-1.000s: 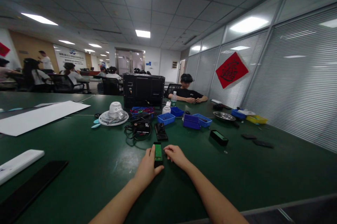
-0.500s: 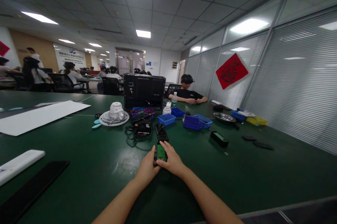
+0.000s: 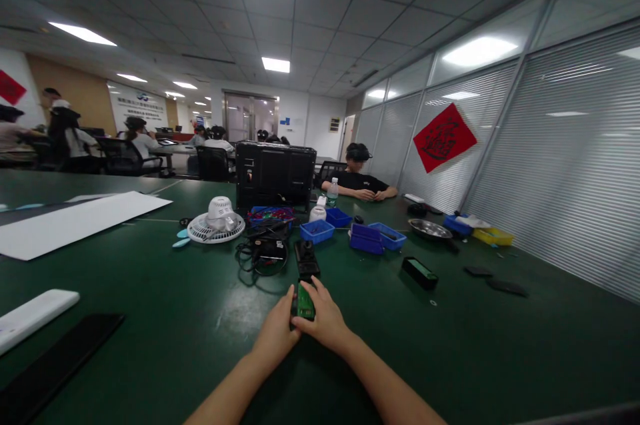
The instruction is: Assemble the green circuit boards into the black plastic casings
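Note:
Between my two hands is a green circuit board (image 3: pixel 305 302) set in a black case, low in the middle of the view. My left hand (image 3: pixel 277 326) grips its left side, thumb and fingers closed round the edge. My right hand (image 3: pixel 325 320) holds the right side, with fingers over the far edge and the thumb across the near end. Just beyond my fingertips lies a black device with a round knob-like part (image 3: pixel 306 257). A similar black case with a green board (image 3: pixel 419 272) rests apart on the table to the right.
Behind my hands are tangled black cables with an adapter (image 3: pixel 267 250), a white fan part (image 3: pixel 217 224), blue bins (image 3: pixel 317 232), a metal dish (image 3: pixel 430 230) and a monitor (image 3: pixel 275 175). White (image 3: pixel 37 318) and black (image 3: pixel 60 362) long pieces lie left. A person (image 3: pixel 357 178) sits across the table.
The view has shifted slightly. My hands and the board are a little nearer to me, leaving a wider gap to the black device beyond. Both hands keep their hold.

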